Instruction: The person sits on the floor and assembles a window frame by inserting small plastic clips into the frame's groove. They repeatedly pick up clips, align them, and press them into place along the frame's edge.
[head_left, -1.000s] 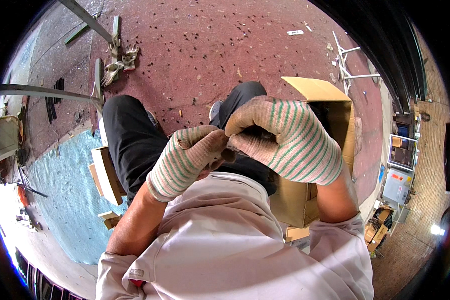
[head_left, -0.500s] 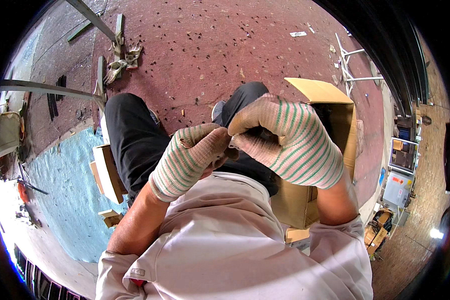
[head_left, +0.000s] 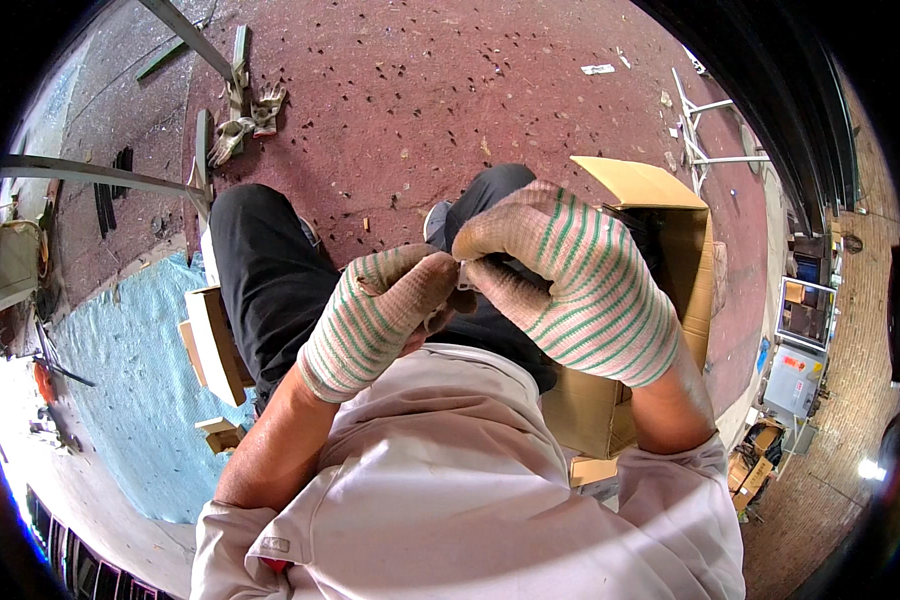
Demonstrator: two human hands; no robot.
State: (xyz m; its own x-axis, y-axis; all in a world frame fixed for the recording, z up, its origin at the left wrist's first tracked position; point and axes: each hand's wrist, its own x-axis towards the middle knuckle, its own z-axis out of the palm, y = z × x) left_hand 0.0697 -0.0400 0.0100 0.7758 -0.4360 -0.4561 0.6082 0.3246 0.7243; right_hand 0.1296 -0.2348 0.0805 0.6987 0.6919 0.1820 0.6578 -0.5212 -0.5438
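Note:
Both my hands wear soiled pale work gloves with green stripes and meet in front of my lap. My left hand is closed, its thumb and fingertips pinched together. Against it, my right hand is curled, thumb and forefinger pinching at the same spot. A small pale bit shows between the fingertips, too small and covered to name. Beside my right leg stands an open cardboard box with a raised flap; dark contents show inside it, partly behind my right hand.
Used gloves hang by a metal frame at the far left. Small cardboard boxes lie by my left leg on a blue sheet. Dark specks dot the red floor. A grey box stands at the right.
My right hand has turned slightly and its fingers have curled closer at the pinch. My left hand has hardly moved.

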